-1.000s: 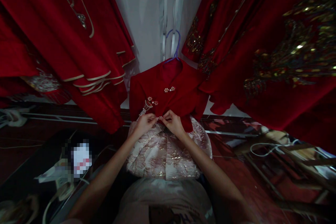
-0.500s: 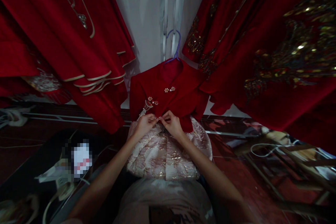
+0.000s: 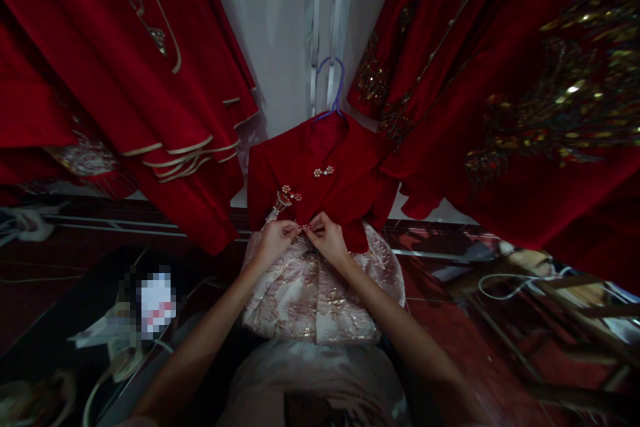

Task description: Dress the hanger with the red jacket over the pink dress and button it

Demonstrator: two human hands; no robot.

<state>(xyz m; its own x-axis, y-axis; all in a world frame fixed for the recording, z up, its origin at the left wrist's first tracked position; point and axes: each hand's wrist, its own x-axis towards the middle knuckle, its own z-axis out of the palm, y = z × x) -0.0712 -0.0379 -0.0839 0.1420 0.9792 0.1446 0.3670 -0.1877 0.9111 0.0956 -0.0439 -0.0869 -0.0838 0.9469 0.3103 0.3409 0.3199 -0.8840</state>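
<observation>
A short red jacket (image 3: 350, 180) hangs in front of me on a blue hanger (image 3: 339, 83). Beaded flower ornaments (image 3: 323, 172) sit near its collar, and a beaded brooch with dangling strands (image 3: 283, 200) is at the left of its front. At the lower front edge, my left hand (image 3: 278, 240) and my right hand (image 3: 327, 237) are closed, fingertips pinching close together. Between them shows a small beaded fastener (image 3: 306, 227), mostly hidden by the fingers. Beneath my wrists spreads a pale brocade skirt (image 3: 320, 307) with shiny metallic patterning.
Red garments (image 3: 175, 80) with pale piping hang at the left; red garments with gold sequins (image 3: 575, 100) hang at the right. A dark surface (image 3: 65, 300) with cords and a blurred-out white item is at lower left. A wooden frame (image 3: 505, 340) with a white cord stands at lower right.
Almost nothing differs. Both hands keep their pinch at the jacket's lower front edge, with only a very slight shift of the fingers.
</observation>
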